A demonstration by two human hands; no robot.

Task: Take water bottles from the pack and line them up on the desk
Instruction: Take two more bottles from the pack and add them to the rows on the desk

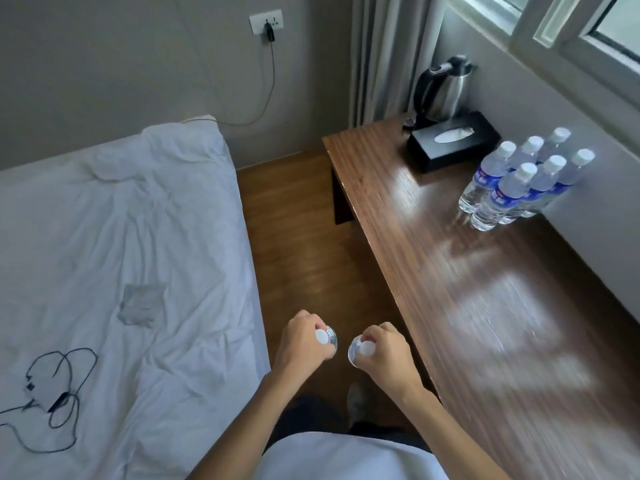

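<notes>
My left hand [304, 341] grips a clear water bottle [327, 337] with a white cap, seen from above. My right hand [384, 351] grips a second water bottle [360, 349] the same way. Both hands hover over the wooden floor between the bed and the desk, left of the desk's near edge. Several water bottles [519, 181] with blue labels and white caps stand in two close rows at the back right of the wooden desk [467, 289], against the wall. The pack itself is not in view.
A black tissue box [453, 140] and a steel kettle [440, 88] sit at the desk's far end. A bed [121, 254] with a white sheet fills the left, with a charger and cable [48, 393] on it. A window runs above the desk.
</notes>
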